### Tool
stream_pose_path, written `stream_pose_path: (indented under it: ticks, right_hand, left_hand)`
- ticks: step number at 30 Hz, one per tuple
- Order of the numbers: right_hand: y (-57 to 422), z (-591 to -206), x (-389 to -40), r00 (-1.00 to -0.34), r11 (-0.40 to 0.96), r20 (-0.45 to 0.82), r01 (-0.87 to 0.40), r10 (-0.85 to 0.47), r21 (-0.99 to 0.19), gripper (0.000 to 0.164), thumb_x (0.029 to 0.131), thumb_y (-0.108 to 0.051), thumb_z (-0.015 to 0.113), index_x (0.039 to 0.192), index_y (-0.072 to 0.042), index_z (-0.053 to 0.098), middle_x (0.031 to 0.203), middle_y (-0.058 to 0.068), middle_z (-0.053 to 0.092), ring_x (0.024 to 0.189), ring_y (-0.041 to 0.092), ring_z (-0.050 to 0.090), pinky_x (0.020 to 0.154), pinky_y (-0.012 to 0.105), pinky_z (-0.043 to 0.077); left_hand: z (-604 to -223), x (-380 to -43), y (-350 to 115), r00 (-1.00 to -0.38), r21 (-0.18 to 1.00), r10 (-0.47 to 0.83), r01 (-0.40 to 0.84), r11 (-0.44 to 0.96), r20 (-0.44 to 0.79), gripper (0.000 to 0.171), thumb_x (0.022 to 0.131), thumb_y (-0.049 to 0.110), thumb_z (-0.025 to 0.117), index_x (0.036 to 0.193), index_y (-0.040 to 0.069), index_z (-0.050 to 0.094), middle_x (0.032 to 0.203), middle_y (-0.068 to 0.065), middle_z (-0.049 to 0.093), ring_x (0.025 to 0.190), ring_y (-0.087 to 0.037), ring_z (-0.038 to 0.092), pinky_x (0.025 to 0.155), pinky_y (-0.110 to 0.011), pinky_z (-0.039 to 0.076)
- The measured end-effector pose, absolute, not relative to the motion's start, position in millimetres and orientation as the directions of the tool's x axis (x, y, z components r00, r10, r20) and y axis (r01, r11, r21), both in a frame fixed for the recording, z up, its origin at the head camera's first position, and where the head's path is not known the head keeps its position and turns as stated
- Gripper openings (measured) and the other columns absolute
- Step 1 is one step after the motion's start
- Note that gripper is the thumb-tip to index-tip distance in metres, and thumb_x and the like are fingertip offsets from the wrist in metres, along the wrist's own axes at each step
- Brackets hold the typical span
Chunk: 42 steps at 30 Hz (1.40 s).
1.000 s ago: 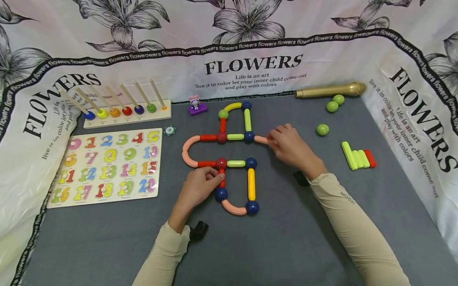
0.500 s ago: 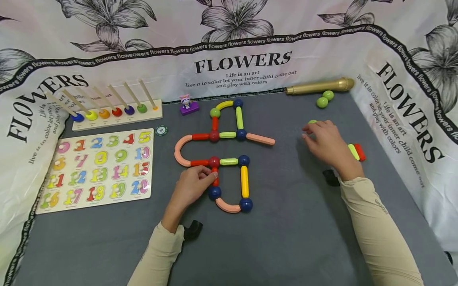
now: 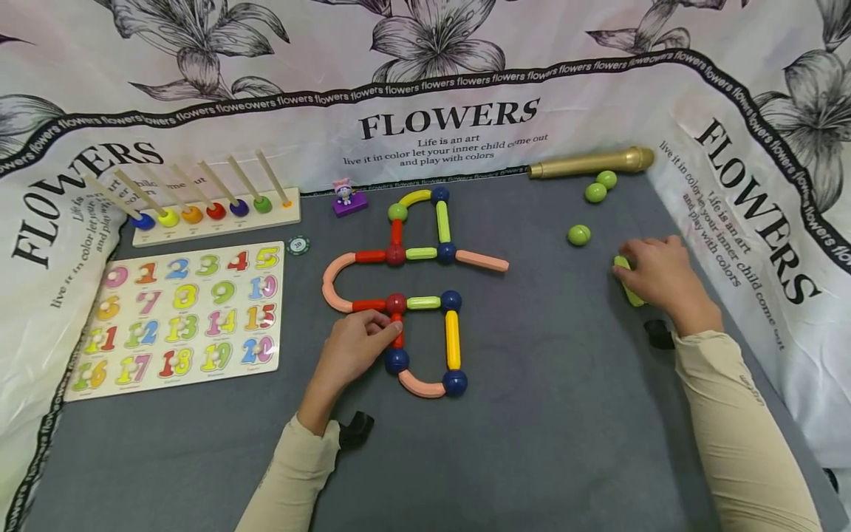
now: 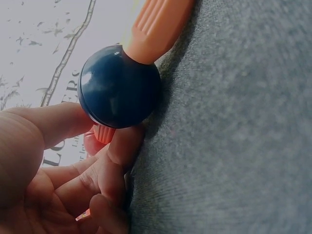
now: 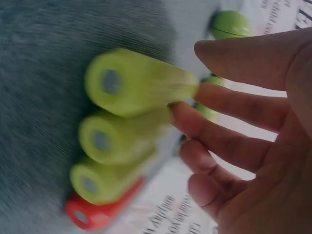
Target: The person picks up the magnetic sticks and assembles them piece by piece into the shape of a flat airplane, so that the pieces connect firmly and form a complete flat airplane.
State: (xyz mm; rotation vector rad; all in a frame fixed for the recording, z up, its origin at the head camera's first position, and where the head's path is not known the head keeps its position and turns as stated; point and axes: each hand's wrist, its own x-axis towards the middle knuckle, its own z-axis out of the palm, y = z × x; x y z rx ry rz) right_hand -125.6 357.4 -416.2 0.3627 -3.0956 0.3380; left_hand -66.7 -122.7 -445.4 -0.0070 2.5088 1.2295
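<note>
My left hand [image 3: 354, 345] pinches a short red magnetic rod [image 3: 398, 334] between thumb and fingers, just above a dark blue ball [image 4: 119, 87]. That rod belongs to a figure of joined rods and balls lying on the table, with a peach curved rod [image 3: 422, 385] at its lower end and a loose-ended peach rod [image 3: 482, 261] at upper right. At the right, my right hand [image 3: 661, 277] reaches over a row of rods. Its fingertips are at the end of the longest light-green rod [image 5: 139, 83], with the thumb held apart. Beside it lie shorter green rods [image 5: 117, 139] and a red rod [image 5: 105, 209].
Three green balls, one nearer [image 3: 578, 235], lie beyond the right hand, below a gold microphone [image 3: 592, 162]. To the left are a number puzzle board [image 3: 179, 318], a peg stand with rings [image 3: 219, 222], a poker chip [image 3: 298, 245] and a small figurine [image 3: 346, 196].
My right hand has let go of the peach rod, which now sticks out from a blue ball, and has moved right to the green rods. The left hand keeps its pinch.
</note>
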Motion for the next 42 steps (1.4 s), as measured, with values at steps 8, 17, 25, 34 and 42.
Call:
stream_pose_path:
  ticks: [8,17,25,34,42]
  right_hand:
    - [352.9,-429.8,-129.4,-0.966,0.923,0.081,-0.259,-0.246,-0.285,0.023,0.095,0.002,0.070,0.111,0.018,0.068,0.078,0.020,0.062,0.077,0.040,0.058,0.086,0.063,0.036]
    - [317.4,-407.9,-120.2,-0.999,0.803,-0.014,-0.030,-0.048,-0.595,0.030,0.104,-0.020,0.071,0.123,0.003,0.073,0.109,0.024,0.074,0.092,0.019,0.067,0.074,0.028,0.048]
    - [285.5,-413.2,-119.5,-0.989,0.482,-0.144,0.105,-0.043,-0.870,0.038,0.102,-0.017,0.075,0.127,0.010,0.065,0.100,-0.009,0.074,0.089,0.005,0.069,0.076,0.023,0.055]
    - [238.9,-427.1,-116.2,-0.940,0.054,-0.319,0.314,-0.124,-0.948,0.031,0.103,-0.003,0.070,0.126,0.013,0.056,0.097,0.002,0.077,0.091,0.016,0.075,0.081,0.029,0.060]
    - [218.7,-434.3,-116.7,-0.917,0.053,-0.370,0.366,-0.149,-0.929,0.030,0.105,-0.006,0.068,0.126,0.013,0.057,0.100,0.006,0.075,0.090,0.015,0.075,0.079,0.029,0.060]
  left_hand:
    - [-448.3,-66.8,-122.2,-0.943,0.765,0.142,-0.149,0.626,-0.300,0.030,0.103,0.033,0.072,0.109,0.004,0.075,0.074,-0.002,0.062,0.067,-0.019,0.053,0.061,-0.034,0.034]
    - [-448.2,-67.6,-123.3,-0.945,0.765,0.136,-0.152,0.625,-0.298,0.031,0.103,0.034,0.072,0.109,0.004,0.076,0.074,-0.002,0.061,0.067,-0.019,0.053,0.061,-0.034,0.034]
    - [-449.1,-68.4,-122.8,-0.945,0.765,0.138,-0.149,0.627,-0.297,0.030,0.102,0.033,0.073,0.109,0.004,0.076,0.074,-0.002,0.062,0.066,-0.019,0.053,0.060,-0.034,0.033]
    - [-448.7,-68.7,-123.5,-0.947,0.768,0.137,-0.146,0.624,-0.291,0.031,0.102,0.034,0.073,0.109,0.004,0.076,0.074,-0.002,0.062,0.066,-0.019,0.053,0.061,-0.034,0.034]
    - [-449.4,-69.1,-124.6,-0.948,0.766,0.141,-0.139,0.627,-0.287,0.031,0.102,0.034,0.074,0.108,0.004,0.076,0.074,-0.001,0.063,0.066,-0.019,0.053,0.061,-0.034,0.034]
